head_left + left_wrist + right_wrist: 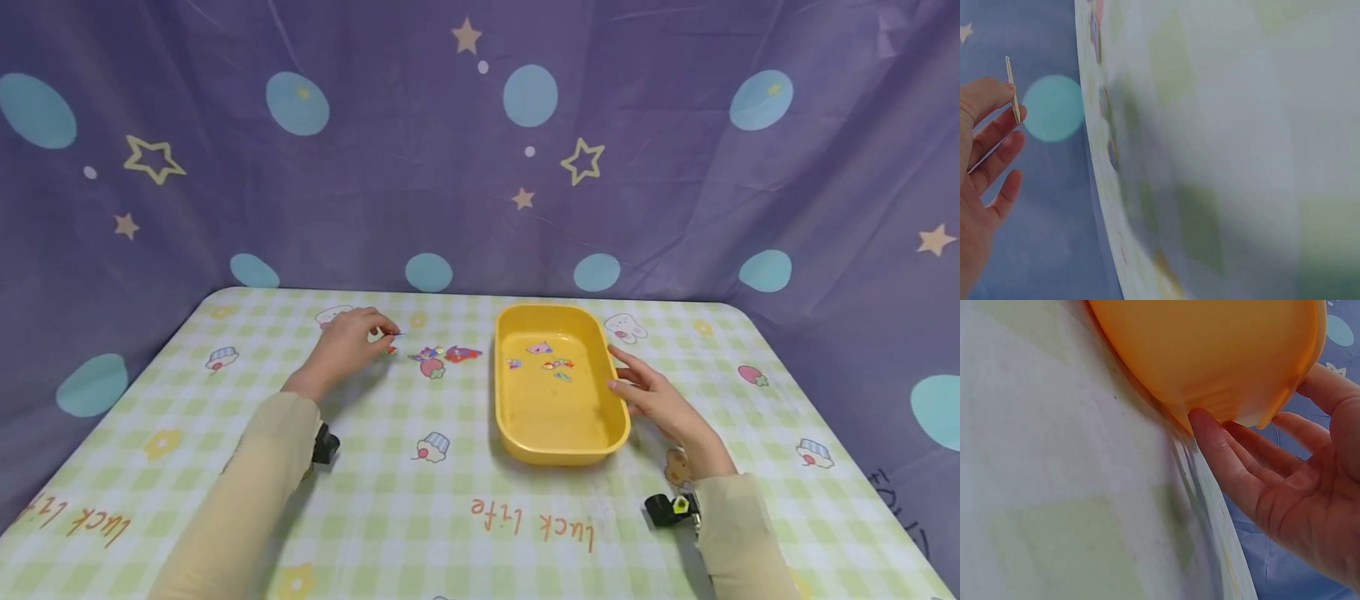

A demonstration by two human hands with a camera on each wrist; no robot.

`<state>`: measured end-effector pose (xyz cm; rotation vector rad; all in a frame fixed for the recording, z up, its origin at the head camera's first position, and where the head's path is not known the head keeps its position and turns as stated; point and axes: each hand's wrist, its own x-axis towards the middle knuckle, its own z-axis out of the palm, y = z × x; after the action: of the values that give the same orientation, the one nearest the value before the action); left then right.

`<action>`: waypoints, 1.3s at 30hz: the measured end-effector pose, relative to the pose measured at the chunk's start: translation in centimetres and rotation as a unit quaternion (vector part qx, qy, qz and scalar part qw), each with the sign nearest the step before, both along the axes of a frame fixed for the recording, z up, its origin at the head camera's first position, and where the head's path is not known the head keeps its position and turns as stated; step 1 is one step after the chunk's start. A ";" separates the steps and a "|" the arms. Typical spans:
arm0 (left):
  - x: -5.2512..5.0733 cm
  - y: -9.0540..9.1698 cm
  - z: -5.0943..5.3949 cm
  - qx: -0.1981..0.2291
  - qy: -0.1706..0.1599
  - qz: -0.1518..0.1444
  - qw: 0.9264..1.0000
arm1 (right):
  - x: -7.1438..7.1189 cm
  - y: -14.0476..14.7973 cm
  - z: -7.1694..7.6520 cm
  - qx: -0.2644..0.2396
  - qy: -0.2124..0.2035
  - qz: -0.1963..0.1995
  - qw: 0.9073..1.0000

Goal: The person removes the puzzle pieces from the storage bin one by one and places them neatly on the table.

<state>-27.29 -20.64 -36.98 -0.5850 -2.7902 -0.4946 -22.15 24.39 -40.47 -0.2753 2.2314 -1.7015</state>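
In the head view my left hand (352,340) is over the back left of the table, pinching a small flat piece (400,334) between thumb and finger. The left wrist view shows this piece (1012,90) edge-on, thin and pale; its face is hidden there. Just right of that hand, colourful flat pieces (463,355) lie on the cloth. My right hand (660,404) holds the right side of a yellow plastic tub (562,457), with fingers against its outer wall (1210,356) and a digit at the rim. Several small printed pieces (539,348) lie inside the tub.
A green-and-white checked cloth (382,517) with printed cupcakes and strawberries covers the table. Behind it hangs a purple curtain (420,167) with stars and blue dots. Each wrist wears a small black camera (326,444).
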 end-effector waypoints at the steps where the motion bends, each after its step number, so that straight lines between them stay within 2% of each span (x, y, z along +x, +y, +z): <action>1: 0.0 -0.4 -0.1 -0.001 -0.009 0.008 1.000 | 0.0 0.0 0.0 0.000 0.000 -0.001 1.000; 6: 0.0 -2.1 -0.5 -0.007 -0.046 0.035 0.998 | 0.0 0.1 -0.1 0.001 0.002 -0.003 1.000; 13: -0.1 -4.1 -1.0 -0.045 -0.067 0.075 0.994 | 0.0 0.1 -0.1 0.000 -0.003 -0.004 1.000; 17: -0.2 -4.8 -1.3 -0.072 -0.081 0.086 0.990 | 0.1 0.1 -0.1 0.000 -0.002 -0.003 1.000; 29: -0.4 -5.5 -1.9 -0.108 -0.108 0.110 0.982 | 0.0 0.1 -0.2 -0.014 0.003 0.006 1.000; 35: -0.4 -5.1 -1.7 -0.124 -0.102 0.109 0.981 | 0.0 0.1 -0.2 -0.017 0.002 0.008 1.000; 39: -0.5 -5.1 -1.5 -0.114 -0.099 0.109 0.982 | -0.1 0.1 -0.2 -0.015 0.002 0.007 1.000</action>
<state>-27.77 -25.69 -38.51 -0.2785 -3.0771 -0.1964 -22.26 24.53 -40.71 -0.3011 2.2033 -1.7302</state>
